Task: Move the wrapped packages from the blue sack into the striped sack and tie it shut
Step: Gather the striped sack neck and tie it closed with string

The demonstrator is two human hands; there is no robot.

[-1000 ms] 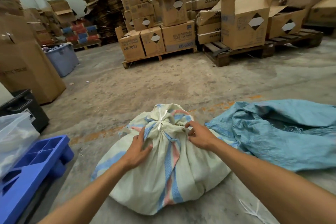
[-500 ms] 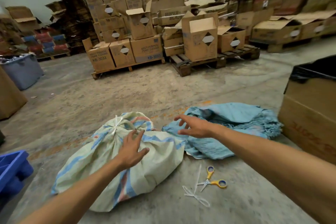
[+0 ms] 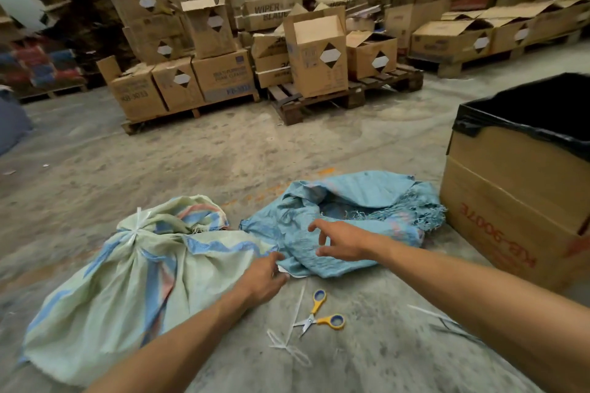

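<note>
Right hand point(image 3: 343, 241), fingers spread, hovers over the limp blue sack point(image 3: 357, 217); left hand point(image 3: 263, 277) pinches its near edge beside the tied striped sack point(image 3: 134, 268). Scissors point(image 3: 319, 316) lie close on the floor, risking a snag.

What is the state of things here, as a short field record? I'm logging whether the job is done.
striped sack: full, neck tied with white string, lying on floor
blue sack: limp, crumpled, mouth open, right of striped sack
left hand: at blue sack's near edge; grip unclear
right hand: fingers spread, over blue sack, holding nothing
scissors: yellow handles, on floor near hands
lined box: right of blue sack
</note>
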